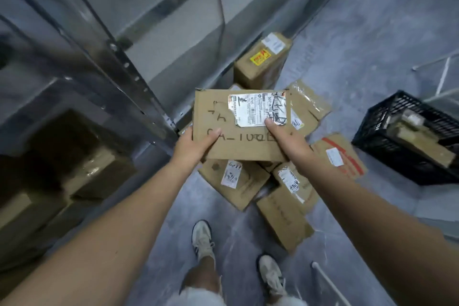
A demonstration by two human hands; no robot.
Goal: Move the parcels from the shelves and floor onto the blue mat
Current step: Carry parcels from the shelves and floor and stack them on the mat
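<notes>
Grey concrete floor (360,40) beside metal shelving (139,82)

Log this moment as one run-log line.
phase: carry | hands: left hand and right hand hold flat parcel | below: floor parcels | blue mat: unseen

Bare forearms, no sleeves; pale frayed shorts (198,298), off-white sneakers (203,238) w/ dark stripes.
</notes>
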